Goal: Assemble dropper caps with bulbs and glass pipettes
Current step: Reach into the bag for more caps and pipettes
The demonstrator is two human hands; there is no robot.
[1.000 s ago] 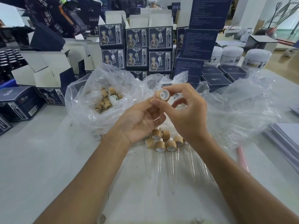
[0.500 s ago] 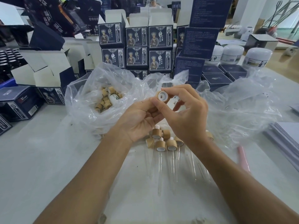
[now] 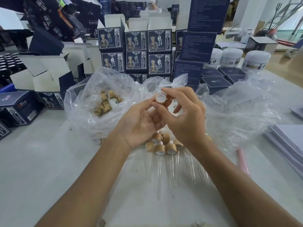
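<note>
One cap (image 3: 161,98) is pinched by the right hand (image 3: 183,115) above the table, steadied by the left hand's (image 3: 139,123) curled fingers. Several droppers (image 3: 165,149) lie finished below; many caps remain in the bag (image 3: 106,104).

Single head-worn view, wide-angle, edges bowed. Looks forward and down over both forearms onto the white tabletop (image 3: 41,161). Close in: left hand (image 3: 139,123) and right hand (image 3: 185,118) near frame centre, meeting at a dropper cap (image 3: 161,98). Assembled droppers (image 3: 165,148) just below the hands, clear plastic bag (image 3: 98,89) just beyond. Stacked navy boxes (image 3: 136,51) fill the upper middle, white jars (image 3: 232,57) upper right. No second view, nothing shared.
</note>
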